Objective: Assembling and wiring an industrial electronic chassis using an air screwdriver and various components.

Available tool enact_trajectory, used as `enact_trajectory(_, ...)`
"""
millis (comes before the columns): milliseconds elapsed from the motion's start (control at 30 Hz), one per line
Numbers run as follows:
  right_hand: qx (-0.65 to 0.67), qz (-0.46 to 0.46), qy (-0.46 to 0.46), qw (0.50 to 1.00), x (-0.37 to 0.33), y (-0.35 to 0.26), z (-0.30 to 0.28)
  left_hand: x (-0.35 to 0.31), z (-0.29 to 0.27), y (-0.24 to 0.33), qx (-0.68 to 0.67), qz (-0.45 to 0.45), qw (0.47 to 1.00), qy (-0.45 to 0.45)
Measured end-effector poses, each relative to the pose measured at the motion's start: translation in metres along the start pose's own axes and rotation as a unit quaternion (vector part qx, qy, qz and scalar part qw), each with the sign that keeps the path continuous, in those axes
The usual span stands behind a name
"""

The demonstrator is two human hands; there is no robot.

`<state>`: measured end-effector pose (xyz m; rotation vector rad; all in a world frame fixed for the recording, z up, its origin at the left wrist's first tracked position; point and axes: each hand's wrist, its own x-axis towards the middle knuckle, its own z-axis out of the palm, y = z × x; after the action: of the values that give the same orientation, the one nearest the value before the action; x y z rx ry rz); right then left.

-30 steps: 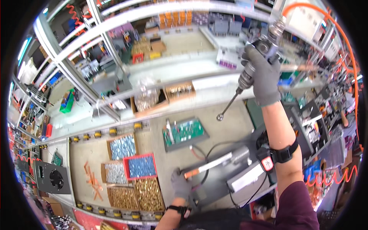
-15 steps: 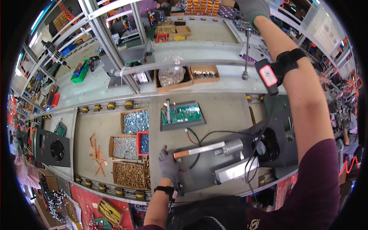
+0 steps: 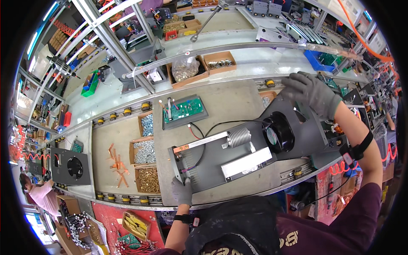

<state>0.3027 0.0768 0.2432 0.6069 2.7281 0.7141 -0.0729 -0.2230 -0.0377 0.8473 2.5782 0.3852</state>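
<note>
A dark grey metal chassis (image 3: 208,170) lies on the grey work board. On it are a silver bar with a copper-coloured end (image 3: 199,142), a coiled metal spring-like part (image 3: 239,138), a white-silver box (image 3: 246,163) and a round black fan opening (image 3: 278,132). My gloved left hand (image 3: 182,191) is closed round the chassis's near left corner, thumb over its edge. My gloved right hand (image 3: 312,93) is above the chassis's far right end, fingers stretched out; whether it touches the metal I cannot tell. Black cables run across the chassis.
Behind the chassis lies a green circuit board (image 3: 185,109) on a dark plate. Boxes of brass fasteners (image 3: 147,179) and silver fasteners (image 3: 144,151) stand left, beside copper strips (image 3: 117,165). A metal rail (image 3: 255,46) crosses behind; a long tool (image 3: 207,23) hangs above.
My right hand has come down from the hanging tool at the top right to the chassis's right end. The left hand has shifted from beside the copper end to the near corner.
</note>
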Motion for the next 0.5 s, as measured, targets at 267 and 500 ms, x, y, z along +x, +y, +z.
enact_trajectory(267,0.027,-0.025,0.005,0.999,-0.002,-0.013,-0.021,0.019,0.002,-0.009,-0.046,0.014,0.999,-0.003)
enact_trajectory(500,-0.003,-0.012,0.036,0.999,-0.087,-0.044,-0.004,0.027,-0.079,0.018,0.041,0.1,0.994,-0.025)
